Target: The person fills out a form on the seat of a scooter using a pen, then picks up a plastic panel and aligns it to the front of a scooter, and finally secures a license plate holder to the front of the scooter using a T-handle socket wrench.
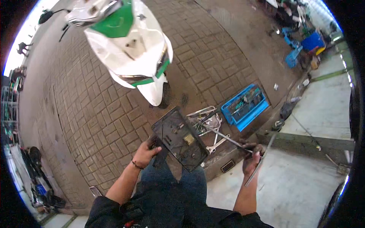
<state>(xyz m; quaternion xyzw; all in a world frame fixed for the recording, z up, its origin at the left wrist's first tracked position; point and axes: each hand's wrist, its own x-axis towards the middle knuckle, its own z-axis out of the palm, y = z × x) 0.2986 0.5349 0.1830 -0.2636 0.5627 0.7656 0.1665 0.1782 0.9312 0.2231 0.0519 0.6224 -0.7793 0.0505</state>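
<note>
Currently, the left hand [144,154] pinches a black tray [167,128]; the right hand [251,162] grips a T-shaped metal tool [228,138].

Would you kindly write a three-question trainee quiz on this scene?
1. Which hand holds the black tray?
2. True or false: in the picture, the blue toolbox stands to the right of the white-and-green scooter.
3. What does the right hand hold: (a) a hammer, (b) a T-shaped metal tool, (c) a paintbrush?

Key: 1. The left hand. 2. True. 3. b.
</note>
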